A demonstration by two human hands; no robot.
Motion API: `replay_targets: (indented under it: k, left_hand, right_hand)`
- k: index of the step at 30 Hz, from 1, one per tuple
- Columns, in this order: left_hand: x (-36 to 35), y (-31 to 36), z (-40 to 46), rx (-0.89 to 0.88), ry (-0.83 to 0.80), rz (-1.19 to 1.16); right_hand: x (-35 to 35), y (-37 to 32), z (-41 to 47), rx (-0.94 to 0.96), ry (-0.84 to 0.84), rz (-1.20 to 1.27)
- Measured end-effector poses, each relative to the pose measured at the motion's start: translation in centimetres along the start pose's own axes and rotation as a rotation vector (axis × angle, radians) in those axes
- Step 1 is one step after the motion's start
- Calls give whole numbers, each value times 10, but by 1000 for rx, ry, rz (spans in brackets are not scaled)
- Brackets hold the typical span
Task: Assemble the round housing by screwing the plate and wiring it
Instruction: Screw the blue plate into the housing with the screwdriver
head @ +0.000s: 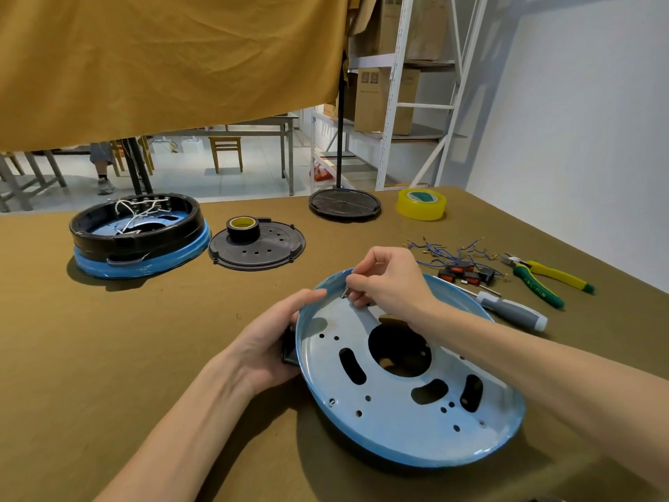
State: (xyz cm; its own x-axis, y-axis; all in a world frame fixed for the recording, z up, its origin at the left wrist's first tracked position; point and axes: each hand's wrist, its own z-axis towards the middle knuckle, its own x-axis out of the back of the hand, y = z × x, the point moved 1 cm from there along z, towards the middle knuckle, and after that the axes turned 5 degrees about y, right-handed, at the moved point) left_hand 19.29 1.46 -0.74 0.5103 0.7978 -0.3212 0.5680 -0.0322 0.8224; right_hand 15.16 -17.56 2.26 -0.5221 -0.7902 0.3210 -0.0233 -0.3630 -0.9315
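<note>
Blue plate [409, 403] sat tilted at the table's [108, 356] near side, full of slots and holes. My left hand [269, 342] gripped its left rim; my right hand [389, 280] pinched a small screw [344, 292] at the far rim. Screwdriver [514, 309] lay just right.

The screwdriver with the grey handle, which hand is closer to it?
Right. The right hand pinches a screw just left of the screwdriver; the left hand holds the blue plate's far-left rim.

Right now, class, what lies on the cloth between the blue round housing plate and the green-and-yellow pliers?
In the head view, a grey-handled screwdriver lies between the blue round housing plate and the green-and-yellow pliers.
</note>
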Motion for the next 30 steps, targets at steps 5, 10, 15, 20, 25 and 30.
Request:
replay_targets:
  k: [5,10,15,20,25,30]
  left_hand:
    - [-4,1,0,1,-31,-30]
    - [-6,-1,0,-2,-30,-53]
    - [-4,0,-2,24,-11,-54]
    - [-3,1,-1,28,-24,-35]
    - [-5,-1,1,32,-20,-75]
    - [-7,1,1,37,-21,-75]
  right_hand:
    - [1,-3,-2,172,-13,-117]
    - [-1,-10,-1,300,-10,-271]
    - [1,-3,-1,78,-4,-103]
    - [5,-2,-8,129,8,-102]
    - [2,-11,-11,330,24,-287]
    - [-6,-15,-18,537,-69,-464]
